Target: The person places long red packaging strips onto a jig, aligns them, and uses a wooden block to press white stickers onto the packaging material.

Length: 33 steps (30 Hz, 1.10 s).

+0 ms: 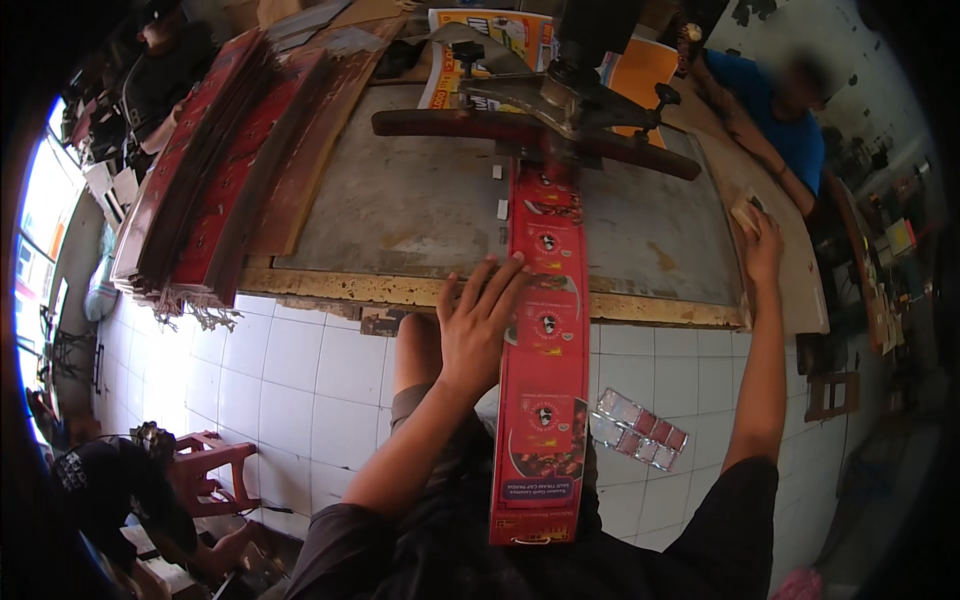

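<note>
The long red strip (545, 385) would probably be found light and fairly stiff, perhaps slick; it is best held by its long edges. It is stretched from upper centre to lower middle of the frame, overhanging the tabletop (400, 190), and printed with round emblems and food pictures. The left hand (474, 335) is laid on it, fingers extended; a small pale block (743, 214) is gripped by the right hand (764, 246).

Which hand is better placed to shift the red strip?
Probably the left hand: it is beside the red strip, fingertips at its edge. The right hand is away at a pale object.
</note>
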Available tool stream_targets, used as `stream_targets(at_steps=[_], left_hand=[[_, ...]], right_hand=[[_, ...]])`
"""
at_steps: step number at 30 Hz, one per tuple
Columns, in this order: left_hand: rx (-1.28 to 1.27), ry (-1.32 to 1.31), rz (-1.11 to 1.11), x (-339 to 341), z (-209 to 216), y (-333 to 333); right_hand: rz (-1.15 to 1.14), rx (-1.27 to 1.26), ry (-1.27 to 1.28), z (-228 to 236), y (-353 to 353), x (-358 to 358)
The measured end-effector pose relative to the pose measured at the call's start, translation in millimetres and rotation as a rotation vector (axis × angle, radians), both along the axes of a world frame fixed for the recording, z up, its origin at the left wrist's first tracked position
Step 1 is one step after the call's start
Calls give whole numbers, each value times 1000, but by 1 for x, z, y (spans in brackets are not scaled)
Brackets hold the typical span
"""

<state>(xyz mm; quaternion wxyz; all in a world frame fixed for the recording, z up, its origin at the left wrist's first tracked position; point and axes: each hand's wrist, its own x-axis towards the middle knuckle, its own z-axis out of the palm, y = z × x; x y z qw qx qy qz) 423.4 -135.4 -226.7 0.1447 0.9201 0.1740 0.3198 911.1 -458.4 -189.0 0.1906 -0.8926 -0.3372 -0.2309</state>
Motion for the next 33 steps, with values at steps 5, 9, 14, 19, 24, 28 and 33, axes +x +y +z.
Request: stream_targets(at_steps=[5,9,14,19,24,28,33], left_hand=[[8,9,3,-2,-5,0],[31,25,-7,-2,-8,2],[23,15,-22,-1,-10,4],[42,9,-6,0,-13,5],[79,38,1,1,-14,7],[71,48,-3,0,-13,5],[51,54,-5,0,-14,5]], right_hand=[[200,143,117,39,31,-146],[382,238,330,55,46,-259],[760,171,259,60,100,-322],[815,155,309,52,159,-326],[790,113,174,34,210,-293],[739,106,144,22,235,-272],[721,107,137,13,244,-264]])
